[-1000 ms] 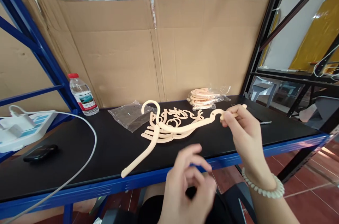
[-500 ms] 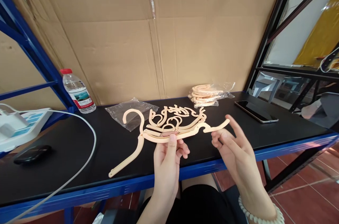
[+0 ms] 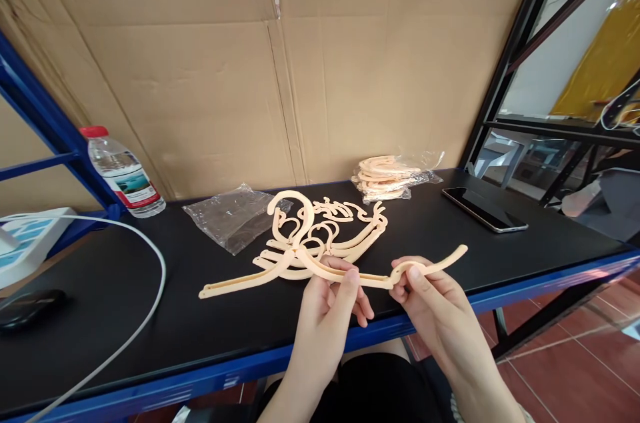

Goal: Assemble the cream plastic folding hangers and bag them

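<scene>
A cream-coloured folding clothes hanger (image 3: 250, 281) is held above the near part of the table, its hook pointing up and its left arm stretched out to the left. My left hand (image 3: 333, 306) is closed on the hanger's right arm, thumb on top. At the end of that arm, my right hand (image 3: 430, 296) pinches a curved end piece (image 3: 447, 258), with its tip sticking out to the right. Behind the held hanger lies a pile of similar hanger parts (image 3: 357, 246), partly covered by it.
A clear plastic bag (image 3: 233, 216) lies left of the pile. Bagged hanger parts (image 3: 385, 176) and a phone (image 3: 484, 209) are at the back right. At left are a water bottle (image 3: 125, 173), a power strip (image 3: 37, 243), a white cable (image 3: 150, 316) and a black mouse (image 3: 30, 309).
My right hand has closed its thumb and fingers around the curved end piece, which sits lower and further right. The hanger has turned, its left arm now flatter. The view has tilted down slightly.
</scene>
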The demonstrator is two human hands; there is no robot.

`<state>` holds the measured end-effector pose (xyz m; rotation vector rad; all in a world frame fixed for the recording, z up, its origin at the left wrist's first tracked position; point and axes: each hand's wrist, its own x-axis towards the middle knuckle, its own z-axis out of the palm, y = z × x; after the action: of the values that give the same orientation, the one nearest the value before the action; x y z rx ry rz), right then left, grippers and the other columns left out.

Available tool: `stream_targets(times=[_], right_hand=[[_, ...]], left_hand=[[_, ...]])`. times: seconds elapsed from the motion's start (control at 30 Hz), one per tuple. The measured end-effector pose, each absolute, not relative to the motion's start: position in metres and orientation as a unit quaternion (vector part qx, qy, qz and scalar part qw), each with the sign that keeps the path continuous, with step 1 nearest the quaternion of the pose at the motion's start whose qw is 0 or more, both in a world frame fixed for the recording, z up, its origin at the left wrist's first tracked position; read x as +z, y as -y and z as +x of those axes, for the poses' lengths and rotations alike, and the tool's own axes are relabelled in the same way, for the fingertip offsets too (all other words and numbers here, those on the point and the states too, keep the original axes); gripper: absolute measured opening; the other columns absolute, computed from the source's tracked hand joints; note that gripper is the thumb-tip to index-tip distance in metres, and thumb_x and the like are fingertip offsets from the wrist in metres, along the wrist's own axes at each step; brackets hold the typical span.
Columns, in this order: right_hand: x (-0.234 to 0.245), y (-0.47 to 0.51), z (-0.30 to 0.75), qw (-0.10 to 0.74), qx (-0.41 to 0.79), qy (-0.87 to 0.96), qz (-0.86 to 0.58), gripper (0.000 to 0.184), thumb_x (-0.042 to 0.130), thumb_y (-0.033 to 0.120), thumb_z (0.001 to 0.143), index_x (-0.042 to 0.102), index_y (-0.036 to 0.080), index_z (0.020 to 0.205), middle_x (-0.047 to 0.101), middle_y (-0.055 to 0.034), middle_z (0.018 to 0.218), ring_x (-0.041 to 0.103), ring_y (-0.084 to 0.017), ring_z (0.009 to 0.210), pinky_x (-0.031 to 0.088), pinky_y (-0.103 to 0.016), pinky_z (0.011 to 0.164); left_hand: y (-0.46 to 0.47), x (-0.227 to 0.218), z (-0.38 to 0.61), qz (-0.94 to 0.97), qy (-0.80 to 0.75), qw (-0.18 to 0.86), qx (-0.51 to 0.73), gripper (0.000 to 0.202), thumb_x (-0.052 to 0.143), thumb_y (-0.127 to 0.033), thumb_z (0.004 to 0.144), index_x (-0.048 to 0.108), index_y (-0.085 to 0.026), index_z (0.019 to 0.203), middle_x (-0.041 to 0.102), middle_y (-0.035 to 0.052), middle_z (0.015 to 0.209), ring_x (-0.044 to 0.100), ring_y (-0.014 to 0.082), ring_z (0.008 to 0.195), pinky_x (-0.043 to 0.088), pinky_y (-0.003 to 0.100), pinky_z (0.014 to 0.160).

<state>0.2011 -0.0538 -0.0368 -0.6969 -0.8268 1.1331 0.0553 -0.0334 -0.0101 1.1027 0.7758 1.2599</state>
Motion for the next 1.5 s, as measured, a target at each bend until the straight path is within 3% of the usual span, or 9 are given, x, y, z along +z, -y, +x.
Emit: stream_targets(times=[0.23,0.47,0.67,0.87,1.17,1.5], right_hand=[[-0.028,0.050,0.198,0.668,0.482,0.417,-0.385,0.011,0.074,0.033,0.082,0.075,0.021,0.083,0.062,-0.0026,0.081,0.054,-0.011,0.061,0.048,-0.025,0.057],[-0.017,0.044,0.195,0.605,0.470,0.503,-0.401,0.011,0.075,0.028,0.080,0.073,0.019,0.074,0.064,-0.0045,0.080,0.059,-0.014,0.059,0.052,-0.025,0.051],[-0.019,0.036,0.182,0.643,0.434,0.494,-0.393,0.008,0.073,0.027,0.081,0.077,0.021,0.078,0.061,-0.0038,0.074,0.064,-0.018,0.057,0.055,-0.031,0.052],[-0.010,0.035,0.168,0.659,0.466,0.445,-0.387,0.012,0.074,0.030,0.080,0.076,0.020,0.074,0.058,-0.0003,0.061,0.060,-0.015,0.046,0.051,-0.029,0.048],[-0.012,0.038,0.168,0.643,0.509,0.415,-0.394,0.019,0.073,0.030,0.081,0.072,0.017,0.068,0.056,0.0003,0.058,0.058,-0.013,0.047,0.049,-0.026,0.048],[-0.012,0.038,0.161,0.644,0.481,0.422,-0.420,0.019,0.075,0.029,0.079,0.071,0.018,0.065,0.059,-0.0012,0.059,0.058,-0.014,0.048,0.047,-0.025,0.047]], left_hand=[[0.030,-0.007,0.057,0.478,-0.342,0.613,0.528,0.026,0.066,-0.041,0.085,0.052,-0.020,0.080,0.055,-0.0053,0.054,0.058,0.0129,0.046,0.044,0.022,0.044],[0.024,-0.013,0.060,0.411,-0.326,0.595,0.609,0.032,0.073,-0.042,0.079,0.049,-0.020,0.076,0.059,-0.0032,0.069,0.065,0.0150,0.060,0.050,0.025,0.054],[0.018,-0.010,0.059,0.391,-0.327,0.662,0.549,0.036,0.074,-0.044,0.079,0.046,-0.021,0.078,0.059,-0.0040,0.054,0.057,0.0115,0.048,0.043,0.022,0.049],[0.021,-0.011,0.058,0.357,-0.303,0.692,0.550,0.035,0.071,-0.043,0.083,0.045,-0.020,0.077,0.056,-0.0059,0.057,0.055,0.0093,0.051,0.043,0.021,0.051],[0.020,-0.028,0.057,0.400,-0.226,0.685,0.565,0.032,0.061,-0.043,0.091,0.039,-0.021,0.080,0.052,-0.0074,0.064,0.047,0.0045,0.046,0.032,0.018,0.046],[0.021,-0.024,0.060,0.368,-0.266,0.674,0.583,0.043,0.065,-0.052,0.085,0.037,-0.021,0.076,0.046,-0.0094,0.059,0.043,0.0031,0.043,0.028,0.017,0.043]])
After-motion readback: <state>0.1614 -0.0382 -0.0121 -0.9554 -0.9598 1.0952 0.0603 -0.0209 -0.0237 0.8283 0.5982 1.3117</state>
